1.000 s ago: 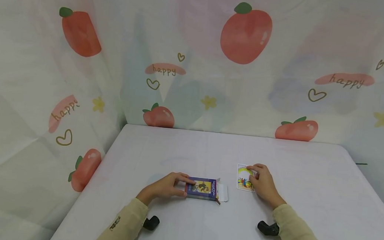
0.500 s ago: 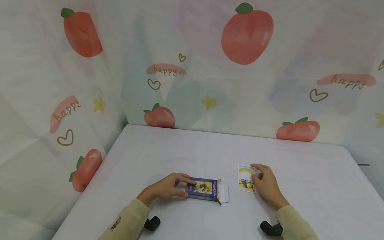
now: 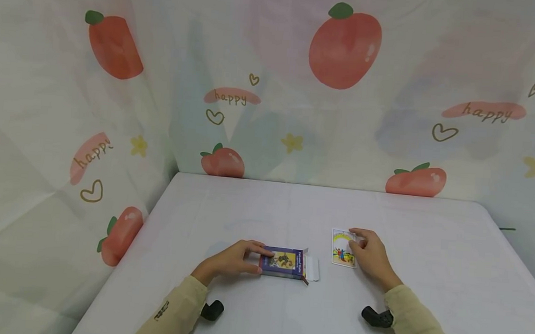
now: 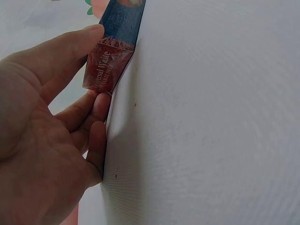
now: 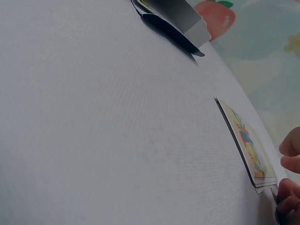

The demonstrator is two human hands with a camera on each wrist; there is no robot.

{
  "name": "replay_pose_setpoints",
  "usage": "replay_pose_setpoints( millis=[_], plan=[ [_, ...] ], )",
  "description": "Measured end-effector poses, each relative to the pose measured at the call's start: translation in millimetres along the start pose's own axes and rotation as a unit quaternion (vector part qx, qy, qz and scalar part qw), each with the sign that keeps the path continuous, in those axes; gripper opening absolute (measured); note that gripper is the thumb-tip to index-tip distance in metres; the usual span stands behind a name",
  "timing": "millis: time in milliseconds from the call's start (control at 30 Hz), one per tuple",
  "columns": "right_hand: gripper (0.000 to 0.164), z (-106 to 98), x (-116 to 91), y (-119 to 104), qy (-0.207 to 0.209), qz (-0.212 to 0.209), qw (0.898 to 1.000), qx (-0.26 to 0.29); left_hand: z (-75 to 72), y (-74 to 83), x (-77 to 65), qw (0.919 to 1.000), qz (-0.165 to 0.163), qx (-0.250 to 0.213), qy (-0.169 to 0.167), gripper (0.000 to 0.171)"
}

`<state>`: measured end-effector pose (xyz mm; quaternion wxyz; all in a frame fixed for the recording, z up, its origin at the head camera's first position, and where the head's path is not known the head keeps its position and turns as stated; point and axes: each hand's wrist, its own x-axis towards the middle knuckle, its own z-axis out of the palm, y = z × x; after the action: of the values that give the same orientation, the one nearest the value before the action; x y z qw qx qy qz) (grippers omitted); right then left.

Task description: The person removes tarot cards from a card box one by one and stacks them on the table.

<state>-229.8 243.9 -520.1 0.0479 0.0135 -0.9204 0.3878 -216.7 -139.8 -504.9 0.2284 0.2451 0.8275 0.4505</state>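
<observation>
A purple tarot deck box [image 3: 283, 262] lies on the table, its end flap [image 3: 311, 269] open toward the right. My left hand [image 3: 230, 260] holds the box at its left end, thumb and fingers on opposite sides; the left wrist view shows the lettered red end of the box [image 4: 108, 65] between them. To the right of the box lies a small stack of tarot cards [image 3: 343, 251], a yellow picture facing up. At the stack's right side is my right hand [image 3: 372, 254], fingers bent loosely. In the right wrist view, its upper fingertips [image 5: 291, 152] stand apart from the cards [image 5: 248, 145].
A white cloth covers the table [image 3: 280, 318]. Behind it and to the left hang fabric walls [image 3: 275, 59] printed with fruit and hearts. A black wrist device [image 3: 212, 310] sits at the left sleeve and another black device [image 3: 377, 317] at the right.
My right hand has shifted slightly right, its fingers now nearer the stack's right edge, and more of the top card shows. My left hand and the box stay in place.
</observation>
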Motion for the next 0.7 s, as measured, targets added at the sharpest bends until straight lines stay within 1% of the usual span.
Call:
replay_pose_setpoints(
  millis=[333, 700],
  plan=[
    [0.039, 1.3, 0.4, 0.2, -0.002, 0.010, 1.000, 0.001, -0.3, -1.8, 0.8, 1.0000, 0.001, 0.004, 0.000, 0.046],
    [0.039, 0.0, 0.4, 1.3, -0.005, 0.015, 1.000, 0.006, -0.7, 0.9, 1.1, 1.0000, -0.005, 0.000, 0.000, 0.046]
  ],
)
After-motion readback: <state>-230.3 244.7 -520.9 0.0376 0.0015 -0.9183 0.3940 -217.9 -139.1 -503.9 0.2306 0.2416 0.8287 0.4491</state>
